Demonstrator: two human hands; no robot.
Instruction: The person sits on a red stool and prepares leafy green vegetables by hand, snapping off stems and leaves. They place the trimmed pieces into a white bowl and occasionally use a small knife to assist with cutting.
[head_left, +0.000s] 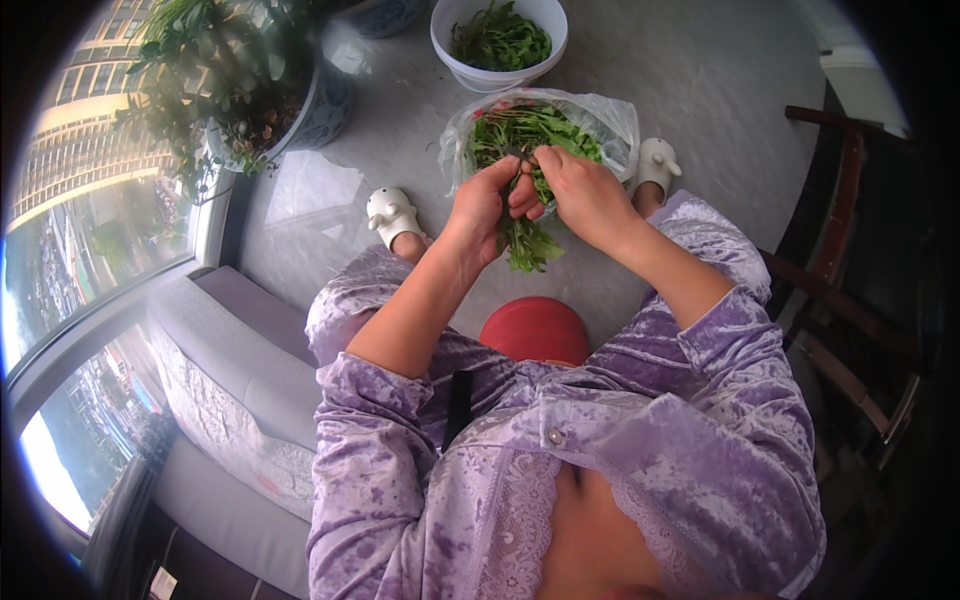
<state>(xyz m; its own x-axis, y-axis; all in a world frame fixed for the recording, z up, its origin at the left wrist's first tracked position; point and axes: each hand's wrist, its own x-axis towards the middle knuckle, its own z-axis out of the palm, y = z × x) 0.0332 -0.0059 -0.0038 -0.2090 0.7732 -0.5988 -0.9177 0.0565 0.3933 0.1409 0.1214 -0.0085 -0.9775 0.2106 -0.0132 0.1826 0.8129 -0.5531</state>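
Leafy greens (531, 244) hang below my left hand (487, 206), which is closed around their stems. Close beside it, my right hand (581, 187) has its thumb and fingers pinched at the stem ends, where a small dark piece shows between the two hands; whether it is a blade or part of a stem I cannot tell. Just beyond both hands, a clear plastic bag (619, 124) stands open on the floor with more leafy greens (566, 131) inside. Behind the bag, a white plastic bowl (555, 60) holds loose green leaves (506, 41).
A red round stool (534, 330) is between my legs. White slippers (391, 214) are on my feet, either side of the bag. At the left are a potted plant (262, 90), a window and a grey sofa (225, 360). A dark wooden chair (840, 210) stands at the right.
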